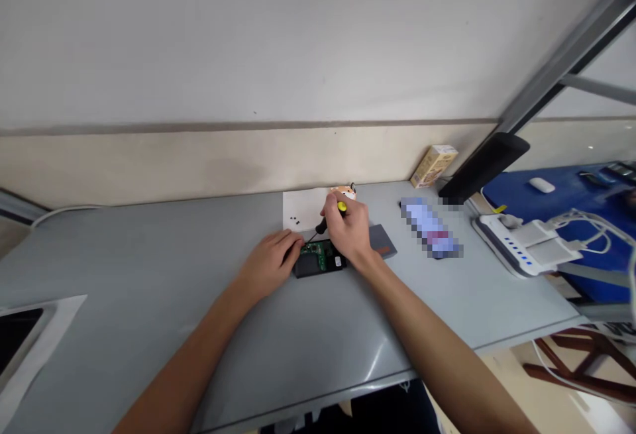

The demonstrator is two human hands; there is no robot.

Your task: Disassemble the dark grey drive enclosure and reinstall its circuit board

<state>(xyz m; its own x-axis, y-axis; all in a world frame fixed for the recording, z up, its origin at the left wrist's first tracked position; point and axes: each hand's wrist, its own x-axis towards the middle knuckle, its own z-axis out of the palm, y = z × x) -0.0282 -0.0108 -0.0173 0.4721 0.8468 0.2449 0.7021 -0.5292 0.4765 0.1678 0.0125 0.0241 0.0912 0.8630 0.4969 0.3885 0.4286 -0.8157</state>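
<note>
A small black device (pixel 318 263) with its cover off lies on the grey table (pixel 149 288), showing a green circuit board (pixel 322 253). My right hand (pixel 350 228) is closed round a screwdriver (pixel 328 218) with a black and yellow handle, its tip pointing down at the board's left end. My left hand (pixel 272 258) rests on the table with curled fingers pressed against the device's left edge. A flat grey cover (pixel 383 240) lies just right of my right hand.
A white paper sheet (pixel 303 212) with a few tiny dark screws (pixel 295 221) lies behind the device. A small orange figure (pixel 345 191), a yellow carton (pixel 433 165), a blurred object (pixel 431 230) and a white power strip (pixel 517 245) stand to the right. The table's front edge is close.
</note>
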